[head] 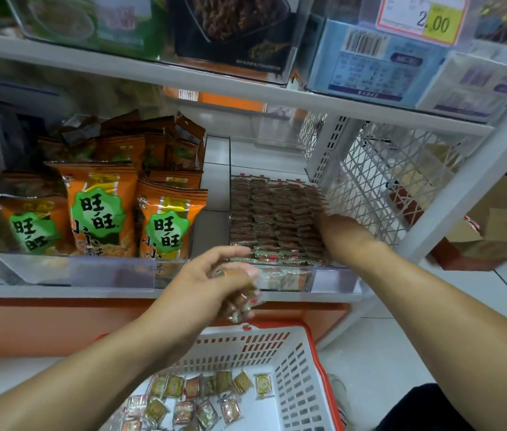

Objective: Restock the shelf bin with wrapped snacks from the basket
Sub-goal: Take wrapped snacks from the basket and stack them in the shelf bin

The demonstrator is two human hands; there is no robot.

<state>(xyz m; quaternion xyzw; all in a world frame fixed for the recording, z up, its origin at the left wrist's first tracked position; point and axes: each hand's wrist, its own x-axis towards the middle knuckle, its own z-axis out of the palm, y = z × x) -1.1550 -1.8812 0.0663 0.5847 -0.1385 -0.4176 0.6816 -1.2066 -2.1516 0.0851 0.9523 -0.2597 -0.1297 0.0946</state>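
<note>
While the wrapped snacks [274,219] in the shelf bin [333,276] stand packed in tight rows — small flat brown-red packets with red-green edges at the front — the loose ones in the basket [305,362] are scattered flat on its floor, yellow-green and red wrappers mixed. Left hand [211,284] is curled shut around a bunch of the same packets [239,303], fingers bent over them, held above the basket's far rim and just in front of the bin's clear front lip. Right hand [323,227] is reached into the bin at its right side, against the rows; its fingers are buried among the packets, so can't tell if they're spread or pinching anything. Bin sits on the lower shelf, right of the orange snack bags [99,209], next to the white mesh side panel [370,188] — basket is directly below, white with a red rim.
</note>
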